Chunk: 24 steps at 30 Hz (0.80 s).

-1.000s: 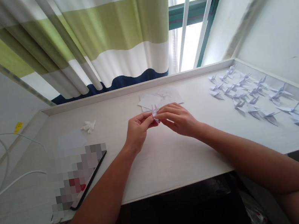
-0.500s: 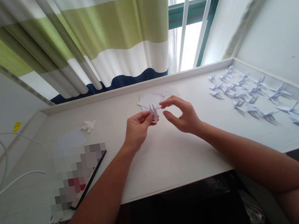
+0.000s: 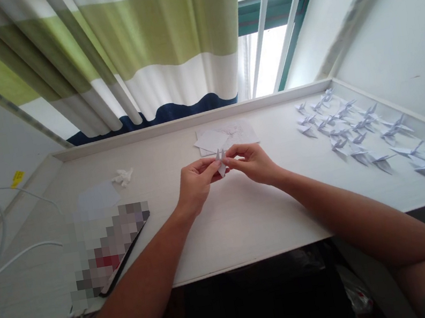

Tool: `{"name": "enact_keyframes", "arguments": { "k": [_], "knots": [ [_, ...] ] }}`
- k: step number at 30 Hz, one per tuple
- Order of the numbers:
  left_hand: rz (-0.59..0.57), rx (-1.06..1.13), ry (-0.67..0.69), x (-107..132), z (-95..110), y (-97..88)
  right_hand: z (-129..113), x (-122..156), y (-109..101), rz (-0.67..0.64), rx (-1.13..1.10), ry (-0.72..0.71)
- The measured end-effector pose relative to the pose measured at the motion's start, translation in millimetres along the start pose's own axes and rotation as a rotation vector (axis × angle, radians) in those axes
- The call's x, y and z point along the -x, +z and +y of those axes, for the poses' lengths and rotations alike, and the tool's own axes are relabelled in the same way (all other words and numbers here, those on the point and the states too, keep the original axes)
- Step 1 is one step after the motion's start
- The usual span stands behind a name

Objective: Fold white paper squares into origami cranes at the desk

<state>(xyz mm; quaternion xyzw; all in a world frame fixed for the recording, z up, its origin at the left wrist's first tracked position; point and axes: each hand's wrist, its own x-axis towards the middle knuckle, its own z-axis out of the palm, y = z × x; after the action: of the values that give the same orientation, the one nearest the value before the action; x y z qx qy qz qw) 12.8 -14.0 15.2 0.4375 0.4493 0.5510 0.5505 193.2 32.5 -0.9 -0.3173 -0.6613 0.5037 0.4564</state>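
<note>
Over the middle of the white desk (image 3: 247,218), both hands meet on a small, partly folded white paper piece (image 3: 221,162). My left hand (image 3: 196,182) pinches it from the left with thumb and forefinger. My right hand (image 3: 253,163) pinches its right side, fingers curled together. The paper's two pointed tips stick up between the fingertips. Just behind the hands lies a small stack of white paper squares (image 3: 227,136).
Several finished white paper cranes (image 3: 358,132) stand in rows at the right of the desk. A tablet (image 3: 109,249) lies at the left, with a white sheet (image 3: 97,196) and a crumpled paper scrap (image 3: 123,176) behind it. White cables (image 3: 5,259) loop at the far left. A striped curtain (image 3: 137,52) hangs behind.
Half a second ago my right hand was open and off the paper; it has come back and pinched the piece again. My left hand kept its hold throughout.
</note>
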Motion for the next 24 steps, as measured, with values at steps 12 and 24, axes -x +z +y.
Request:
{"name": "enact_keyframes", "arguments": {
  "k": [12,24],
  "knots": [
    [0.043,0.103,-0.095,2.8,-3.2,7.2,-3.5,2.0,2.7,0.029,0.074,-0.015],
    [-0.08,0.037,0.021,1.2,-0.9,0.2,-5.8,0.0,-3.4,0.019,-0.031,-0.039]
  ]
}}
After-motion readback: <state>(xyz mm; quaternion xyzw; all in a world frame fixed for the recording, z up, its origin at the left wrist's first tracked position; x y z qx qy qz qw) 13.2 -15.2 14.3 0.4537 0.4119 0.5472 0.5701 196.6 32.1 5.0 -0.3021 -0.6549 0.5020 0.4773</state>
